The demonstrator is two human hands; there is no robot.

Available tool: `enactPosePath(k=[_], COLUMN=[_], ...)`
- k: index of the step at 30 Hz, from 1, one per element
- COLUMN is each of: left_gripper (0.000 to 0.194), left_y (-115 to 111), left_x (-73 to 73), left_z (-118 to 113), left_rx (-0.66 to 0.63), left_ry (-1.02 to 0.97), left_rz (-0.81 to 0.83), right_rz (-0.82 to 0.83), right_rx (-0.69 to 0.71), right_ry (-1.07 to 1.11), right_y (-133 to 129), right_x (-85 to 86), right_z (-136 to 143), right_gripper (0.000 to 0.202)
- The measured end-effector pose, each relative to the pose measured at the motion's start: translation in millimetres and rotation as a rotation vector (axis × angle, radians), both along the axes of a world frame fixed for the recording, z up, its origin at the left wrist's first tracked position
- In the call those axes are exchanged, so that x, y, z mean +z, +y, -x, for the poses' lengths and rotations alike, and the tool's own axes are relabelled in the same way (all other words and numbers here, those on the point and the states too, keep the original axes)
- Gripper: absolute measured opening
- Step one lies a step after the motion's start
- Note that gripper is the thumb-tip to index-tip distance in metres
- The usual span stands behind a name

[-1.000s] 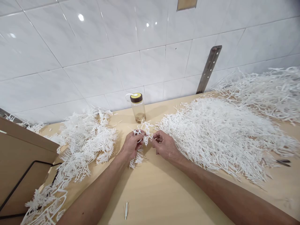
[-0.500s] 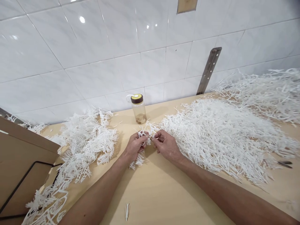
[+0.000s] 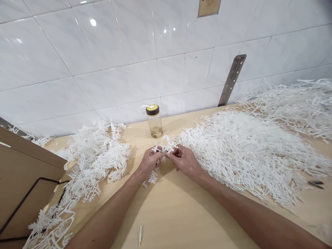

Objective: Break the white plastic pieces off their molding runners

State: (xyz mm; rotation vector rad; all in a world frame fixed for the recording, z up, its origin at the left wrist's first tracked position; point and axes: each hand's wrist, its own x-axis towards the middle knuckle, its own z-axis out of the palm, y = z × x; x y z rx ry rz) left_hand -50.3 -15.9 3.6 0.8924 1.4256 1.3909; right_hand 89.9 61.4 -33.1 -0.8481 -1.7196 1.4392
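Near the middle of the table, my left hand (image 3: 149,162) is closed around a white branched plastic sprig (image 3: 167,143). Facing it, my right hand (image 3: 185,159) pinches the same piece between thumb and fingers. Thin forked white tips stick up between the two hands, and a further tuft (image 3: 151,178) hangs below the left hand. Exactly where the fingers meet the plastic is partly hidden. Just right of my right hand spreads a large pile of thin white sprigs (image 3: 241,155). Another heap, of bushier white clusters (image 3: 100,152), lies to the left.
A clear bottle with a yellow and brown lid (image 3: 154,121) stands behind the hands. On the left is a cardboard box (image 3: 26,180) with a black wire frame. Metal snips (image 3: 315,184) lie at the right, a small loose sprig (image 3: 140,235) in front. A perforated metal bracket (image 3: 232,79) leans on the tiled wall.
My hands stay in nearly the same place, and my right fingers have shifted slightly on the white sprig. Its forked tips have turned a little. The whole view has moved slightly.
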Motion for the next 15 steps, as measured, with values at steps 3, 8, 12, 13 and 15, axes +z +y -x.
enactPosePath(k=[3,8,12,13,15], left_gripper=[0.021,0.024,0.029,0.031,0.036], left_y=[-1.7,-1.7,-2.0,-2.1,-1.7], left_x=[2.0,5.4,5.1,4.0,1.2], left_z=[-2.4,-5.9,-7.1,-6.9,-5.7], left_rx=[0.019,0.028,0.014,0.018,0.048], left_ry=[0.025,0.036,0.027,0.02,0.006], left_rz=[-0.012,-0.01,-0.005,-0.009,-0.021], right_rz=[0.025,0.053,0.043,0.037,0.032], right_rx=[0.014,0.093,0.174,0.186,0.201], right_ry=[0.028,0.046,0.037,0.031,0.02], right_y=[-0.5,-6.0,-7.3,-6.5,-4.2], right_x=[0.7,5.9,10.8,11.5,12.1], right_z=[-0.3,-3.7,-8.1,-9.1,-11.0], right_gripper=[0.034,0.035,0.034,0.034,0.033])
